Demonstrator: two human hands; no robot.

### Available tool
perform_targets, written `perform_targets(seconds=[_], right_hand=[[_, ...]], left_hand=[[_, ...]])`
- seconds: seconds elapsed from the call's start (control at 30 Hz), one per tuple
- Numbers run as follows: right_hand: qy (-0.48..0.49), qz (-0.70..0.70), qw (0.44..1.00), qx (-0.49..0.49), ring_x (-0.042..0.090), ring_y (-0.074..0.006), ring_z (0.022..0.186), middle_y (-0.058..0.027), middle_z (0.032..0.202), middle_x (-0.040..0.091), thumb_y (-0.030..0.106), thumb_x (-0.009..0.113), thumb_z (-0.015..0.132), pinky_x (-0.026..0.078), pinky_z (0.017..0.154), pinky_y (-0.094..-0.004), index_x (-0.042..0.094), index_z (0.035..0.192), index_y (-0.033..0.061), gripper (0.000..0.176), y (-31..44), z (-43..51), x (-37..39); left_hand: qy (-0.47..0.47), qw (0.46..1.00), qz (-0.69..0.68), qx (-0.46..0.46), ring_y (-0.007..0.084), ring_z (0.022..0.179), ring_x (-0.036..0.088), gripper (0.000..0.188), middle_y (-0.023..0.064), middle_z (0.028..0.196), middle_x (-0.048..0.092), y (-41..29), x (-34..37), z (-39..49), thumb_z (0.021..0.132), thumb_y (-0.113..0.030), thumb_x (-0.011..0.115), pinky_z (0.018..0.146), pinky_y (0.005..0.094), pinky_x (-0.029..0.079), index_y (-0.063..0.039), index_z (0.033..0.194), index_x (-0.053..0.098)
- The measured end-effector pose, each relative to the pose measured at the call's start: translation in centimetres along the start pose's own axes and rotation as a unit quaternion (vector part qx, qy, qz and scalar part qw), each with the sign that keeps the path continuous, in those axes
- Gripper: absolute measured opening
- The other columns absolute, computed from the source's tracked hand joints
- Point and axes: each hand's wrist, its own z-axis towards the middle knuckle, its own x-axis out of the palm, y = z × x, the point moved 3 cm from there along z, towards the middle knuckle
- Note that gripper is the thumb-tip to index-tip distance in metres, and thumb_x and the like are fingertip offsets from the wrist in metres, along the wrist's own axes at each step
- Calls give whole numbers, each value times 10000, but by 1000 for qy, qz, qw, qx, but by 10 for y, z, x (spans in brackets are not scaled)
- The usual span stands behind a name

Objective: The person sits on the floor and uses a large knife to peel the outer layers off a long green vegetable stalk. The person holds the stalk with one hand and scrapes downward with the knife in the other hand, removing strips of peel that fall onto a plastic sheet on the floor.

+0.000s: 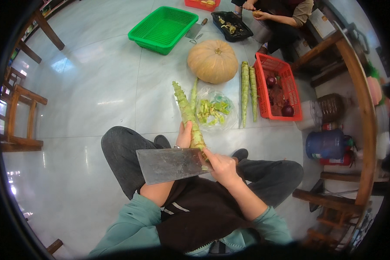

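Note:
My left hand (184,135) grips a thick green celtuce stem (185,105) near its lower part. A wide metal cleaver (170,165) is in my right hand (222,167), its blade lying across the near end of the stem and hiding part of my left forearm. Beyond the held stem, a thinner green stem (194,92) rests on the floor. Just right of it, green peelings (214,112) lie on a clear plastic bag (232,122). A large orange pumpkin (213,61) sits behind the bag. To the right, two more celtuce stems (244,94) lie side by side.
A red basket (297,104) holds onions. Farther off are a green basket (162,27), a second cleaver (194,31), a peeler (196,39) and a black tray (232,26) with peelings. A co-worker (279,19) sits beyond, holding a roundish item. Wooden furniture (360,97) stands at right.

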Motion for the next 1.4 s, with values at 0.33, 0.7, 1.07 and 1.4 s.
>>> perform_targets(seconds=[0.33, 0.7, 1.07, 1.4], right_hand=[[-2, 295, 901, 319, 556, -157, 512, -135, 589, 595, 185, 647, 773, 433, 500, -314, 626, 720, -28, 220, -36, 10, 7], [-80, 346, 829, 433, 441, -89, 450, -66, 716, 568, 132, 583, 813, 362, 406, -242, 468, 1010, -46, 289, -190, 63, 45], [-126, 318, 854, 393, 481, -99, 463, -71, 685, 584, 134, 587, 815, 390, 405, -265, 463, 1195, -24, 430, -188, 62, 51], [-56, 40, 998, 6, 553, -211, 489, -59, 587, 554, 16, 651, 668, 427, 448, -306, 657, 933, 137, 292, -46, 17, -14]], left_hand=[[22, 998, -52, -24, 180, 705, 570, 434, 67, 870, 536, -8, 10, -3, 909, -332, 448, 575, 295, 492, -88, 1257, 358], [132, 969, -135, -157, 201, 650, 593, 506, 103, 851, 585, -22, 11, -16, 892, -470, 428, 596, 306, 524, -7, 1085, 492], [154, 947, -237, -153, 195, 670, 577, 477, 106, 819, 568, -10, -4, 4, 867, -417, 471, 589, 272, 499, 22, 1045, 518], [105, 963, -212, -125, 178, 606, 549, 633, 48, 714, 552, -11, -2, 2, 839, -634, 374, 543, 288, 477, -49, 1001, 552]])
